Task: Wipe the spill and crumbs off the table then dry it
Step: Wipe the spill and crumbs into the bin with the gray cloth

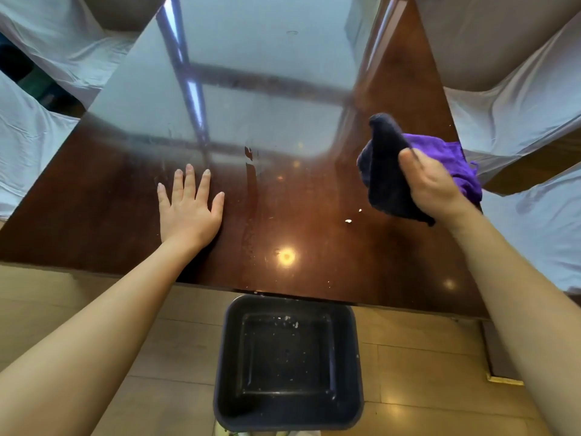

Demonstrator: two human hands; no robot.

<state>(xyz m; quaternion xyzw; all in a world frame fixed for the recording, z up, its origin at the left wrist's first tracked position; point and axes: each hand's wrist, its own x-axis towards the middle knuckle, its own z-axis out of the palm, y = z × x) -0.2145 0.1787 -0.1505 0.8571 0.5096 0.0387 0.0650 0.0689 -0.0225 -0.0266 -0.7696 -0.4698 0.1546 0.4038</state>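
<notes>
A glossy dark brown table (94, 215) fills the middle of the view. My left hand (188, 206) lies flat on it, fingers spread, holding nothing. My right hand (430, 184) is raised just above the table's right side, shut on a bunched purple cloth (386, 171) that hangs dark on the left and bright purple behind my fingers. Two pale crumbs (348, 220) lie on the table just left of the cloth. A wet streak (251, 184) with a small red smear runs down the table's middle. Tiny specks dot the surface near the front edge.
A dark square bin (289, 363) stands on the wooden floor just under the table's front edge, with crumbs inside. Chairs with white covers (518, 121) crowd the right, left and far sides of the table.
</notes>
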